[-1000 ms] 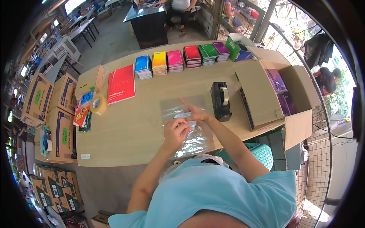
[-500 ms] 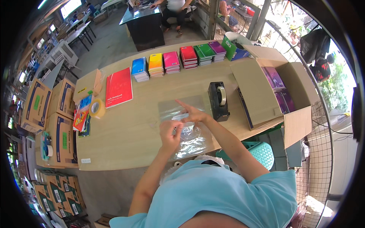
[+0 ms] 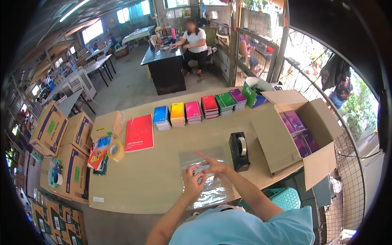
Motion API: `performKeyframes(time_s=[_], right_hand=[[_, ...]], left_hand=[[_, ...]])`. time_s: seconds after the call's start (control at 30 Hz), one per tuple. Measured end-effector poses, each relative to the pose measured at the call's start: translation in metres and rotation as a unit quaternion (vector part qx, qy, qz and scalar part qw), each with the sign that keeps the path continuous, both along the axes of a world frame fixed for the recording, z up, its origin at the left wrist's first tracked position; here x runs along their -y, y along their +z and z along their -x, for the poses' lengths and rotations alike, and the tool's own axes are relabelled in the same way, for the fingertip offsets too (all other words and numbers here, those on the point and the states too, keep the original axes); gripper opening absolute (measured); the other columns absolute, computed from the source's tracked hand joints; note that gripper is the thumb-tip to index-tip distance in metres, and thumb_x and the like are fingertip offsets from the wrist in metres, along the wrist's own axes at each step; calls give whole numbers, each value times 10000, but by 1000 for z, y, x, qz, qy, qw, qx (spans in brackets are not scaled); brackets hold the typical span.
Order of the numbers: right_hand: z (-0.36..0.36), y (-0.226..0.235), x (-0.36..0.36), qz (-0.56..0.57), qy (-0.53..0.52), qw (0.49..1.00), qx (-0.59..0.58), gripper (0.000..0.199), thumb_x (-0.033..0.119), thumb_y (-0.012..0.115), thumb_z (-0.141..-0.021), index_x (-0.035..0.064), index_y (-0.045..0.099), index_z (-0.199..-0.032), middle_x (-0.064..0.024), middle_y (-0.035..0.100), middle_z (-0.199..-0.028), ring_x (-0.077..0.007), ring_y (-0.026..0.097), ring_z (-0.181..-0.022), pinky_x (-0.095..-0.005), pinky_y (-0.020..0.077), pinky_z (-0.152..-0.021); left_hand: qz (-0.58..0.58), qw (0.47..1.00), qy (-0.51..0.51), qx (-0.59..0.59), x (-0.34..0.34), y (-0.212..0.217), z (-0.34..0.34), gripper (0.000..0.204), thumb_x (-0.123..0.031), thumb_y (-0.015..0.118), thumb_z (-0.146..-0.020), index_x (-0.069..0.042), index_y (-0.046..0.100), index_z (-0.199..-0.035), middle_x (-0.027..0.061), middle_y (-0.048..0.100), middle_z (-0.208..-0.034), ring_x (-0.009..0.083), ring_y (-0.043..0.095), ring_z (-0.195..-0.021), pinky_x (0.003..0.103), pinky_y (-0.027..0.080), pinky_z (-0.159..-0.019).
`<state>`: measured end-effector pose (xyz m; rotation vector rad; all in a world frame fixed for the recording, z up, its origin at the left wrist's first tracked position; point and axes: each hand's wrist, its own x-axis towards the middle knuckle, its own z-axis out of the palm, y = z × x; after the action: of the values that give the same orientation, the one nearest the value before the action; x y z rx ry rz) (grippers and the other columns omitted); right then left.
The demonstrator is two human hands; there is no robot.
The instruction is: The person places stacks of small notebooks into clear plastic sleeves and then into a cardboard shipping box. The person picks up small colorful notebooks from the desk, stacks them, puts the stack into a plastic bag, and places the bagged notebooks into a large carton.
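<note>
A long wooden table (image 3: 163,179) carries everything. At its right end stands an open cardboard box (image 3: 286,134) with purple packs inside. Along the far edge runs a row of coloured notebook stacks (image 3: 200,110), and a red notebook (image 3: 139,132) lies to the left. A clear plastic bag (image 3: 208,192) lies flat at the near edge, just left of a black tape dispenser (image 3: 239,151). Both hands meet above the bag: the left hand (image 3: 192,181) and the right hand (image 3: 214,166) pinch a small pale strip (image 3: 202,168) between closed fingertips.
</note>
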<state>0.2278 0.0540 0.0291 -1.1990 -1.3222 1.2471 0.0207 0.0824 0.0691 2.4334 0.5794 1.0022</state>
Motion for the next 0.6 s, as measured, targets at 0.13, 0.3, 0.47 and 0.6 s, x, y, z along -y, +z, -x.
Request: performKeyframes(time_s=[0.13, 0.3, 0.47, 0.6], right_hand=[[16, 35, 6, 84, 6, 996, -12, 1131, 180, 811, -717, 208, 97, -1594, -136, 264, -1589, -317, 472, -1308, -424, 460, -1039], [6, 13, 0, 62, 2, 998, 13, 1131, 205, 819, -717, 242, 102, -1592, -118, 265, -1593, -342, 483, -1302, -437, 472, -1026], [0, -6, -5, 43, 21, 999, -4, 1097, 199, 802, -749, 219, 101, -1592, -117, 298, -1575, -320, 510, -1275, -450, 473, -1022], [3, -5, -6, 65, 33, 996, -57, 1069, 224, 797, -773, 182, 109, -1591, -144, 340, -1539, -295, 521, -1265, -443, 457, -1032]], left_hand=[[50, 997, -6, 55, 0, -4, 1, 164, -212, 778, -791, -69, 698, -787, 180, 442, -1357, 403, 395, -1263, 501, 323, -1055], [94, 992, -9, 84, -1, -12, -9, 191, -203, 788, -774, -48, 682, -741, 199, 423, -1389, 395, 414, -1259, 490, 359, -1030], [185, 976, -33, 113, -1, -11, -13, 236, -146, 807, -739, -49, 673, -907, 207, 442, -1338, 382, 442, -1230, 486, 401, -992], [229, 961, -21, 153, -13, -28, -19, 814, -58, 821, -711, -105, 357, -1378, 145, 526, -1138, 287, 550, -1079, 430, 474, -914]])
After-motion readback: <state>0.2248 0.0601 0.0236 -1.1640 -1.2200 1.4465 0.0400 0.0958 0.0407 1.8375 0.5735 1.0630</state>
